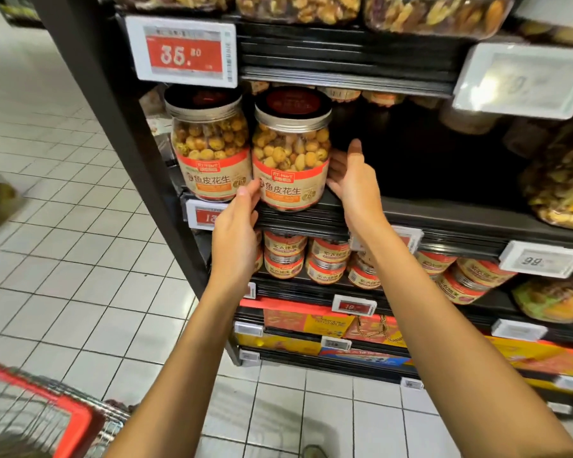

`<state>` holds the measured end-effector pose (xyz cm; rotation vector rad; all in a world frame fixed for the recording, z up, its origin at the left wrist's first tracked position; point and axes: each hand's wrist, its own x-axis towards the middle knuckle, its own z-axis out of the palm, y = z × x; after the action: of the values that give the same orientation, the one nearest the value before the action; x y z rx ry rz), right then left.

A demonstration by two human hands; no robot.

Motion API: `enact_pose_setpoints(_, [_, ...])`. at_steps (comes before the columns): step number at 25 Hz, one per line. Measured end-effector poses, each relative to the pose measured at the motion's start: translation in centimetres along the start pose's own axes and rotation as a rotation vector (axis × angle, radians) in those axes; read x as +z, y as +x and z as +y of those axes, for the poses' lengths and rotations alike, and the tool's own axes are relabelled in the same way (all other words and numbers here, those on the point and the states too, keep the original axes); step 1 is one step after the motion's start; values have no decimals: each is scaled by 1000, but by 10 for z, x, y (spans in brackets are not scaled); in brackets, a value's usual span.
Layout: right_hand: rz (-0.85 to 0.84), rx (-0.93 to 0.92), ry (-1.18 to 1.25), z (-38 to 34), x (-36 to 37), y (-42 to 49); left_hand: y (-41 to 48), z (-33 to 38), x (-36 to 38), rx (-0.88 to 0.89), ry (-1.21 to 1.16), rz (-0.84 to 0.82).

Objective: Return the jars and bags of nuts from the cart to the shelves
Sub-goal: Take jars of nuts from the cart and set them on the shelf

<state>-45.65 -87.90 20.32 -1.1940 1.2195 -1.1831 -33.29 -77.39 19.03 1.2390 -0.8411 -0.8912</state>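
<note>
1. A person stands at a dark store shelf [361, 211]; both bare arms reach forward to a clear jar of coated peanuts [291, 150] with a metal-rimmed lid and an orange label.
2. This jar sits upright at the shelf's front edge and is the landmark for what follows.
3. The left hand [237, 233] is just left of and below the jar, its fingertips touching the lower label. The hand is open, not wrapped around the jar.
4. The right hand [353, 175] lies flat and open against the jar's right side, thumb raised. The two palms seem to steady or nudge the jar into line.
5. A matching jar [210, 143] stands immediately left, nearly touching.
6. Right of the jar the shelf is dark and bare, leaving room for more.
7. Far below and to the left, a red-rimmed wire cart [43, 411] shows at the corner; its contents cannot be made out.
</note>
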Motion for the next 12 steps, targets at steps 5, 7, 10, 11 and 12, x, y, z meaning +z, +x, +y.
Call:
enact_pose_setpoints(5, [93, -315, -51, 2, -4, -72, -39, 15, -32, 18, -1, 210])
enact_pose_setpoints(7, [-149, -256, 35, 15, 4, -110, -79, 10, -55, -15, -51, 314])
enact_pose_setpoints(10, [-515, -69, 29, 39, 30, -161, -157, -8, -88, -133, -92, 556])
enact_pose_setpoints(11, [-614, -24, 13, 46, 38, -177, -183, -12, -97, -162, -113, 636])
enact_pose_setpoints(12, [-703, 12, 13, 54, 45, -192, -208, -16, -106, -185, -135, 716])
